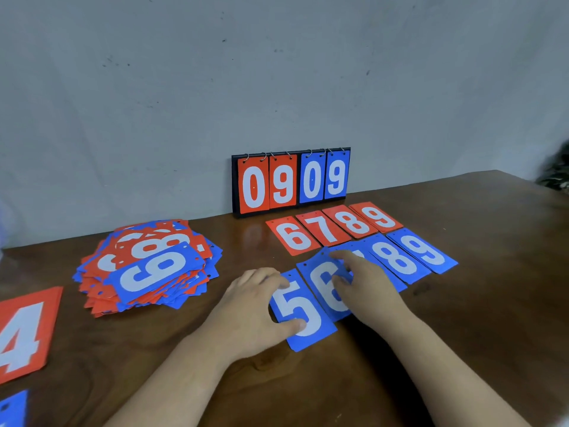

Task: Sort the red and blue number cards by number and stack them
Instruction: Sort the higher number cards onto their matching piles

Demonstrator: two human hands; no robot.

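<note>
A blue 5 card lies flat on the wooden table. My left hand rests on its left side, thumb on the lower part and fingertips at its top. Beside it, a blue 6 card lies under the fingers of my right hand, which presses on it. A blue card behind that hand is mostly hidden. Blue 8 and blue 9 follow to the right. Behind them lies a row of red 6, 7, 8 and 9.
A loose pile of mixed red and blue cards sits at the left. A red 4 card and a blue card lie at the near left edge. A flip scoreboard reading 09 09 leans on the wall.
</note>
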